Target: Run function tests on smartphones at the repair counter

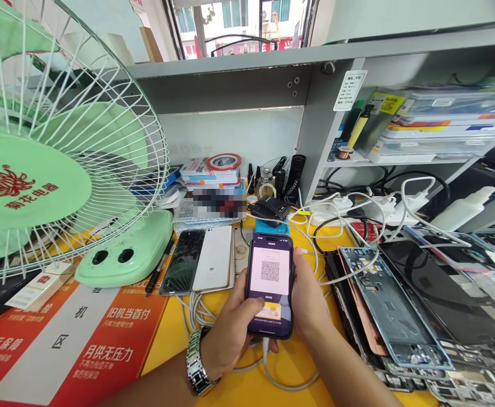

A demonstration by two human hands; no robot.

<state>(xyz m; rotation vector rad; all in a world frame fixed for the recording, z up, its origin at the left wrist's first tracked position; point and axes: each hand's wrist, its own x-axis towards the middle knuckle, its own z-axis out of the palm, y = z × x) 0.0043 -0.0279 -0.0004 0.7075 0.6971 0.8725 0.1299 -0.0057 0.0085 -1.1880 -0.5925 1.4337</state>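
Observation:
A dark smartphone [270, 282] is held upright between both hands, its lit screen showing a QR code above a yellow-orange banner. My left hand [230, 328], with a metal-band watch [197, 362] at the wrist, is closed on the phone's left side, its thumb lying over the lower screen. Along the right edge, my right hand [309, 294] grips the phone; most of its fingers are hidden behind it. A white cable [266, 356] hangs from the phone's bottom end and curves across the yellow tabletop. Left of the hands lie a white phone [212, 259] and a cracked black phone [182, 263].
A green fan [124, 249] stands at the left, on a red printed mat [116, 333]. Phone frames and parts [395, 305] are piled at the right. White cables [383, 209] tangle by chargers at the back right, under a grey shelf [230, 68].

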